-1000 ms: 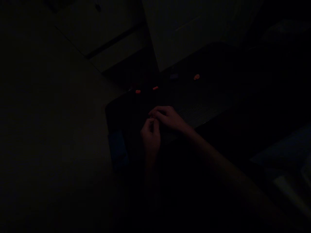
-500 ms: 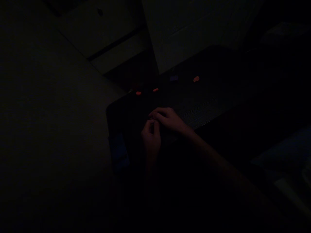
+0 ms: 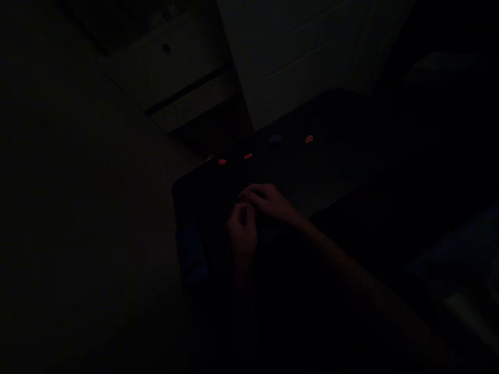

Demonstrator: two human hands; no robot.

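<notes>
In very dim light my left hand (image 3: pixel 242 231) and my right hand (image 3: pixel 270 201) meet over the dark table (image 3: pixel 319 171), fingertips touching. Both have thumb and fingers pinched together; whatever sits between them is hidden or too small to name. Beyond my hands lie a small orange rounded piece (image 3: pixel 222 162) and a short orange bar-shaped piece (image 3: pixel 248 156). Farther right rests an orange lump (image 3: pixel 309 139), with a small dark purplish block (image 3: pixel 275 139) to its left.
A dark flat rectangular object, perhaps a phone (image 3: pixel 193 254), lies at the table's left edge. Behind the table stand a pale drawer cabinet (image 3: pixel 183 67) and a light panel (image 3: pixel 304 67). A pale wall or floor surface fills the left side.
The whole view has shifted, so the table, pieces and hands appear slightly lower, and the picture is darker. My hands keep nearly the same pinched pose.
</notes>
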